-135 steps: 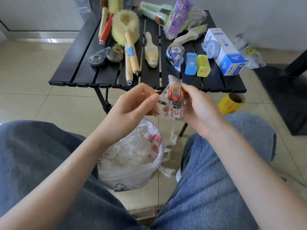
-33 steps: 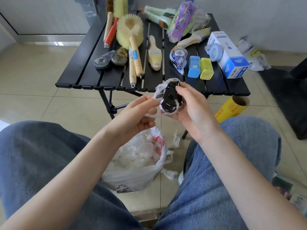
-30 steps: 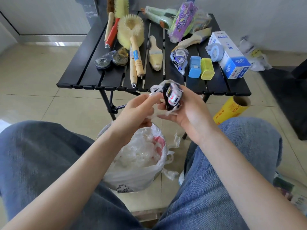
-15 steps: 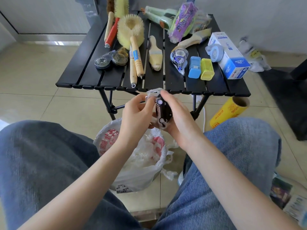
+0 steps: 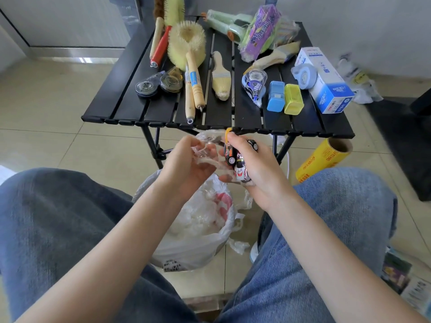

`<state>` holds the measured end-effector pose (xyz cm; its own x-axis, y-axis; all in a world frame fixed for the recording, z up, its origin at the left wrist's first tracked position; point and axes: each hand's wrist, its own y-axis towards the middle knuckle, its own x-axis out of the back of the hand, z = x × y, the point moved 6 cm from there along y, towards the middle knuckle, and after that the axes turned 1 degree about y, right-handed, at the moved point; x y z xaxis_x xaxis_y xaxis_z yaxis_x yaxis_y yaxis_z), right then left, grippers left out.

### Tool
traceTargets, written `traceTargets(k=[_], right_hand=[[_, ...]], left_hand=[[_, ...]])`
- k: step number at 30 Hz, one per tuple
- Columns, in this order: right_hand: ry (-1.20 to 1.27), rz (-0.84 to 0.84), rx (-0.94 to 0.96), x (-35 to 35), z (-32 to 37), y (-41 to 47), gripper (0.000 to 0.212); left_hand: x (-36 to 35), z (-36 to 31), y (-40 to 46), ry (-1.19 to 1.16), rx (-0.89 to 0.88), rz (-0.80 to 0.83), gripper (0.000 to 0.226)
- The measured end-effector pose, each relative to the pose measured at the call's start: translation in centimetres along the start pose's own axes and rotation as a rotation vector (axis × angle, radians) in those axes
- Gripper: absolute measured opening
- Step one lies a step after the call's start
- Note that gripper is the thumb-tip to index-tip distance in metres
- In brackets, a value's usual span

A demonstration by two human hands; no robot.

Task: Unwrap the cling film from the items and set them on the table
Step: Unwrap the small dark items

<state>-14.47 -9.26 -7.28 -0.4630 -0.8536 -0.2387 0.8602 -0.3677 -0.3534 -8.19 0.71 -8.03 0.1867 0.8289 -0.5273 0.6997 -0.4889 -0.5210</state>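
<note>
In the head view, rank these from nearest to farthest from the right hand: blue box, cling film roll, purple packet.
From the right hand:
1. Cling film roll, on the floor to its right.
2. Blue box, on the table near the front edge.
3. Purple packet, at the table's far side.

White bag point(image 5: 193, 248) (film scraps inside), yellow roll point(image 5: 324, 159) on floor.

Toy cars point(image 5: 235, 159); loosened cling film point(image 5: 206, 148)

toy cars point(image 5: 238, 159) half hidden by right hand point(image 5: 256, 169)
</note>
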Motion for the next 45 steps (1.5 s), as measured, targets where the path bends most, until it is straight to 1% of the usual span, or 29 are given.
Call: traceTargets(k=[2, 4, 6, 7, 10, 14, 16, 18, 19, 21, 22, 24, 25, 27, 29, 30, 34, 35, 37, 40, 45], right_hand=[[0.029, 0.024, -0.032, -0.1, -0.1, -0.2, 0.031], [0.086, 0.050, -0.078, -0.3, -0.3, -0.3, 0.035], [0.119, 0.060, -0.131, -0.5, -0.4, -0.4, 0.037], [0.124, 0.055, -0.147, -0.6, -0.5, -0.4, 0.039], [0.189, 0.004, -0.140, -0.6, -0.3, -0.1, 0.040], [0.244, -0.099, -0.097, 0.2, 0.3, 0.3, 0.035], [0.267, -0.128, -0.083, 0.5, 0.6, 0.4, 0.031], [0.246, -0.136, -0.081, 0.7, 0.9, 0.4, 0.029], [0.227, -0.128, -0.083, 0.7, 1.0, 0.4, 0.028], [0.197, -0.094, -0.083, 0.5, 1.1, 0.5, 0.027], [0.181, -0.075, -0.079, 0.4, 1.1, 0.6, 0.027], [0.145, -0.046, -0.069, 0.2, 1.2, 0.7, 0.028], [0.130, -0.038, -0.068, 0.2, 1.1, 0.8, 0.029], [0.098, -0.029, -0.070, 0.1, 1.1, 0.9, 0.030], [0.074, -0.019, -0.073, -0.2, 1.2, 1.0, 0.031], [0.066, -0.014, -0.075, -0.4, 1.3, 1.0, 0.032], [-0.013, 0.044, -0.059, -1.8, 2.3, 1.2, 0.038], [-0.037, 0.068, -0.052, -2.3, 2.6, 1.2, 0.040], [-0.088, 0.118, -0.034, -3.4, 3.3, 1.4, 0.040], [-0.117, 0.149, -0.012, -4.6, 4.5, 2.1, 0.041], [-0.068, 0.210, -0.002, -5.8, 6.5, 3.9, 0.045]], left_hand=[[-0.5, -0.2, -0.2, 0.036, 0.013, 0.104, 0.024], [-0.9, -0.6, -0.6, 0.252, -0.045, 0.130, 0.020], [-1.0, -1.0, -0.9, 0.511, -0.145, 0.080, 0.013], [-1.0, -1.2, -0.9, 0.591, -0.204, 0.047, 0.013], [-0.4, -1.7, -0.8, 0.690, -0.320, -0.040, 0.025], [0.6, -2.7, -0.7, 0.790, -0.382, -0.103, 0.041], [1.1, -3.4, -0.8, 0.872, -0.411, -0.128, 0.041], [1.5, -3.9, -0.9, 1.008, -0.449, -0.092, 0.033], [1.8, -3.9, -0.7, 1.110, -0.428, -0.067, 0.031], [3.0, -3.0, -0.3, 1.326, -0.284, 0.016, 0.031], [3.8, -2.5, 0.0, 1.454, -0.199, 0.059, 0.035], [5.4, -1.7, 0.0, 1.664, -0.072, 0.113, 0.054], [5.9, -1.6, -0.1, 1.678, -0.039, 0.117, 0.059], [6.2, -1.9, -0.4, 1.576, -0.050, 0.115, 0.056], [5.3, -2.8, -1.0, 1.452, -0.137, 0.130, 0.043], [4.7, -3.4, -1.2, 1.389, -0.191, 0.151, 0.044], [1.6, -5.1, -2.4, 1.130, -0.342, 0.274, 0.071], [0.7, -5.2, -2.5, 1.090, -0.380, 0.297, 0.076], [-0.5, -5.5, -2.2, 1.038, -0.447, 0.324, 0.076], [-1.2, -6.4, -1.5, 1.006, -0.513, 0.283, 0.072], [-1.7, -9.3, -1.3, 1.000, -0.705, 0.148, 0.051]])
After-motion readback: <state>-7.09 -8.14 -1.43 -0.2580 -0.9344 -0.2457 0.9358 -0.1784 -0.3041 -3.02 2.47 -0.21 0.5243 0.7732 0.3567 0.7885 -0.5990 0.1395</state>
